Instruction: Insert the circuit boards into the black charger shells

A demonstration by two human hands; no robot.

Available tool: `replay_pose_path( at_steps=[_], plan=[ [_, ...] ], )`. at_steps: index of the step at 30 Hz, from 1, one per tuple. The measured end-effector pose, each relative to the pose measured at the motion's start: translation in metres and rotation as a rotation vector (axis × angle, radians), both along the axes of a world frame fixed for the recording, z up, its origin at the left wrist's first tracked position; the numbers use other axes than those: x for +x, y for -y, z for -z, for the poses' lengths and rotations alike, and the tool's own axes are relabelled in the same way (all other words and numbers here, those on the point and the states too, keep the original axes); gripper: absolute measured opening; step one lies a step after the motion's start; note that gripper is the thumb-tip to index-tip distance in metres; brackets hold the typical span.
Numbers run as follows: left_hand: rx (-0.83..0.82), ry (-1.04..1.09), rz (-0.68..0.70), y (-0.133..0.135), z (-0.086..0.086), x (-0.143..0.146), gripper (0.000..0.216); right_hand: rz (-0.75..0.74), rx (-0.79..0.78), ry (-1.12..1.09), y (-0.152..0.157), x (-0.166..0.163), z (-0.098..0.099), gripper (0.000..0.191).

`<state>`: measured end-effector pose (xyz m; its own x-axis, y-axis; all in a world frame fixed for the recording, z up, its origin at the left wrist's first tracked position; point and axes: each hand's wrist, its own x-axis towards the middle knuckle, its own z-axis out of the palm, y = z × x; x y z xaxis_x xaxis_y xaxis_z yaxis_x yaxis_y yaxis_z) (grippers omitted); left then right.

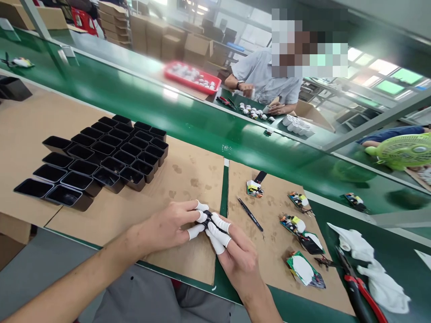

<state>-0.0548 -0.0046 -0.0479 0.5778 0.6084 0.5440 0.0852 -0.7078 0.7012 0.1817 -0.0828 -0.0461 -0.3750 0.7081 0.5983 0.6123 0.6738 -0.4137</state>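
Observation:
My left hand [175,224] and my right hand [232,251] meet over the cardboard mat [141,224] near the table's front edge. Both wear white finger cots. Together the fingertips pinch a small black part [208,218], mostly hidden between them. Black tweezers [250,214] lie just right of my hands. Several small circuit boards [292,223] with coloured components lie further right on a second cardboard sheet.
Rows of black plastic housings [101,157] stand at the left. Red-handled cutters [362,294] and white cloths [377,273] lie at the right. A green conveyor belt [188,121] runs behind; a person sits across it with small parts and a red tray [191,77]. A green fan [404,150] is at far right.

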Motion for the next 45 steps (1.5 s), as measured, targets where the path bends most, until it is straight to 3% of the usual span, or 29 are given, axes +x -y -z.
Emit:
replay_pose_path(
  at_steps=[5, 7, 11, 15, 24, 30, 35, 38, 43, 45],
  plan=[
    [0.013, 0.043, -0.114, 0.003, 0.0, 0.002, 0.012, 0.022, 0.026, -0.023, 0.002, -0.005, -0.007, 0.058],
    [0.036, 0.103, -0.243, 0.003, -0.002, -0.001, 0.02, 0.071, 0.025, -0.06, 0.006, -0.012, -0.012, 0.062],
    [0.1, 0.189, -0.545, -0.001, -0.004, -0.008, 0.014, 0.109, 0.004, -0.045, 0.013, -0.028, -0.013, 0.061],
    [0.085, 0.207, -0.685, -0.004, -0.005, -0.011, 0.013, 0.09, -0.025, 0.035, 0.01, -0.034, -0.007, 0.05],
    [0.09, 0.224, -0.692, -0.004, -0.008, -0.007, 0.008, 0.149, 0.052, -0.045, 0.014, -0.035, -0.016, 0.064],
    [0.07, 0.185, -0.643, -0.003, -0.006, -0.006, 0.009, 0.171, -0.025, -0.095, 0.008, -0.036, -0.003, 0.048],
    [0.055, 0.183, -0.589, -0.002, -0.007, -0.006, 0.011, 0.353, -0.256, -0.607, 0.01, -0.037, 0.007, 0.011],
    [0.053, 0.169, -0.566, -0.002, -0.006, -0.008, 0.012, 0.409, -0.329, -0.76, 0.018, -0.041, 0.011, 0.025],
    [0.093, 0.132, -0.507, -0.001, -0.005, -0.009, 0.011, 0.27, -0.628, -1.294, 0.029, -0.056, 0.014, 0.03],
    [0.106, 0.115, -0.473, 0.0, -0.006, -0.009, 0.01, 0.239, -0.66, -1.359, 0.03, -0.061, 0.014, 0.029]
  ],
)
